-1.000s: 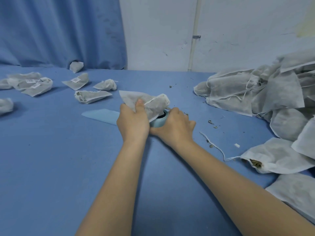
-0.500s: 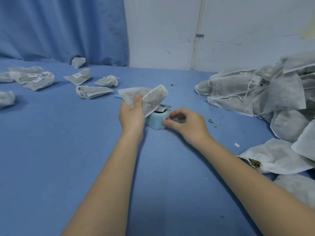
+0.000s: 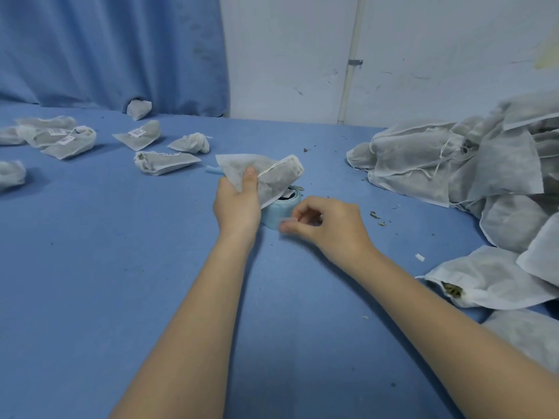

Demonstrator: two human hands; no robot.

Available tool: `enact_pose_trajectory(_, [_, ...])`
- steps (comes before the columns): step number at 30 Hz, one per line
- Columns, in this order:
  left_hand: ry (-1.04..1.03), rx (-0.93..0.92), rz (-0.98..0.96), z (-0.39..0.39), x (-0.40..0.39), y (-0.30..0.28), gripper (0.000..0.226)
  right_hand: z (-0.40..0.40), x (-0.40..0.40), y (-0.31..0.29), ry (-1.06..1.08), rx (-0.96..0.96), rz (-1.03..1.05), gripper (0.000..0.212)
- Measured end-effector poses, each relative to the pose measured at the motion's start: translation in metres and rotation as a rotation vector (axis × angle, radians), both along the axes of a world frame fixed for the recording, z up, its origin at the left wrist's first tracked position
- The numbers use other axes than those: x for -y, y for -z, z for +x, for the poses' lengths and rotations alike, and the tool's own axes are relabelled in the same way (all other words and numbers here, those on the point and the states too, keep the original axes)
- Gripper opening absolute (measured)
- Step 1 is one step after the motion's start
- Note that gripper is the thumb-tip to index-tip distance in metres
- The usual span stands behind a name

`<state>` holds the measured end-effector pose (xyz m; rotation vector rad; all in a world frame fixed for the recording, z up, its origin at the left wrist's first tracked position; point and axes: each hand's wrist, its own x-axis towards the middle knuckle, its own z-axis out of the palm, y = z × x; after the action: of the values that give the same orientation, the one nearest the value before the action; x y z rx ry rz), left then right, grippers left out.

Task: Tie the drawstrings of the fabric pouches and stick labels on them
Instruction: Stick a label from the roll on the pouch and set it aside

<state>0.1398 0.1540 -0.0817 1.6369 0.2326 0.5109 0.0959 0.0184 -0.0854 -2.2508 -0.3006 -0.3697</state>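
Note:
My left hand (image 3: 237,205) grips a white fabric pouch (image 3: 272,173) above the table, thumb pressed on its front, with the drawstring running across it. Just below the pouch sits a light blue label roll (image 3: 279,208). My right hand (image 3: 328,226) is beside the roll, its thumb and fingers pinching a small pale label (image 3: 287,220) peeled from it.
Several labelled pouches (image 3: 139,136) lie spread at the far left of the blue table (image 3: 121,267). A heap of white pouches (image 3: 472,164) fills the right side, one near the front (image 3: 484,282) open with dried herbs showing. Herb crumbs dot the table near the heap.
My right hand has pulled back from the roll toward me with a label between its fingers. My left hand has kept the pouch raised over the roll.

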Motion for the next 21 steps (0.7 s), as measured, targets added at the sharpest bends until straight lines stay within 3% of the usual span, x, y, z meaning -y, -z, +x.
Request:
enact_pose_trajectory(6, [-0.028, 0.145, 0.105, -0.016, -0.001, -0.014, 0.029, -0.015, 0.018, -0.04, -0.087, 0.078, 0.004, 0.017])
enact_pose_trajectory(12, [0.218, 0.217, 0.386, -0.045, 0.016, -0.018, 0.025, -0.016, 0.018, -0.067, -0.031, 0.336, -0.208, 0.012])
enact_pose_trajectory(18, [0.287, 0.15, 0.115, -0.05, 0.025, -0.021, 0.006, -0.014, 0.027, -0.068, -0.027, 0.266, -0.149, 0.01])
enact_pose_trajectory(21, [0.328, 0.105, 0.012, -0.05, 0.03, -0.019, 0.013, -0.013, 0.029, -0.066, -0.031, 0.218, -0.079, 0.016])
